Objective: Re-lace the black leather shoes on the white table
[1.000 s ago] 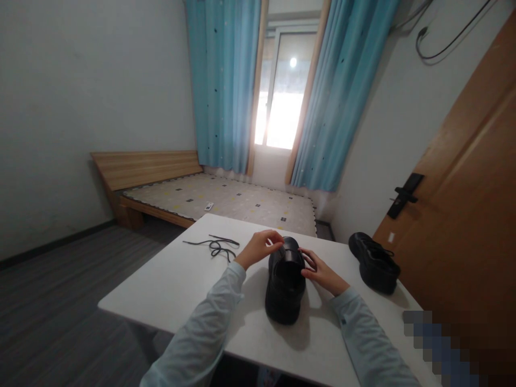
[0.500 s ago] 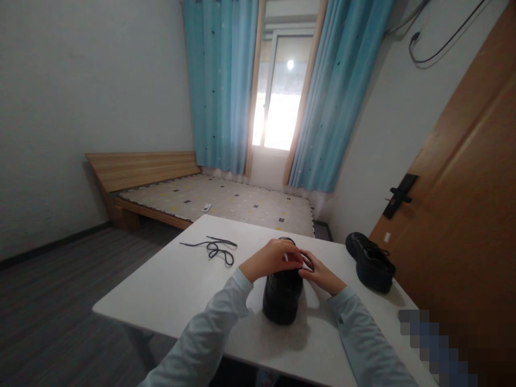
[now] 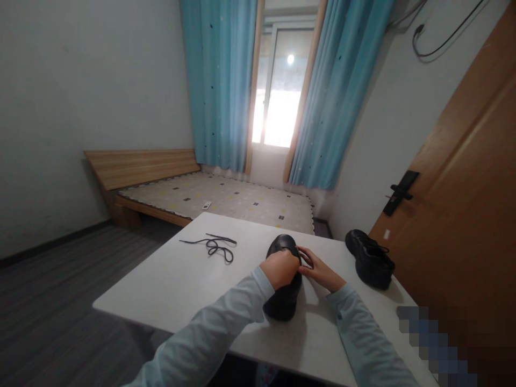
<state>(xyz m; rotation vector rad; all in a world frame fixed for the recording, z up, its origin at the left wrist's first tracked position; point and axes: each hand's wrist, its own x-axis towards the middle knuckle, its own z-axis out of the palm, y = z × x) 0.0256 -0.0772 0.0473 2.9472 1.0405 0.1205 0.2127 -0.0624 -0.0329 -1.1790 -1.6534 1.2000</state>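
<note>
While both hands meet over black shoe (image 3: 284,285) at counter (image 3: 181,285) centre: left hand (image 3: 281,269) closed atop tongue area, right hand (image 3: 320,273) pinching, probably lace; upper looks soft, sole stiff; loose lace (image 3: 213,247) at 10 o'clock.

Both arms wear long, loose sleeves of pale, light blue-grey fabric that reach down to the wrists, where each ends in a plain narrow cuff. The cloth looks soft and smooth, with gentle folds along the forearms. The bare left hand (image 3: 282,269) and bare right hand (image 3: 322,272) show no rings, watch or gloves.
</note>
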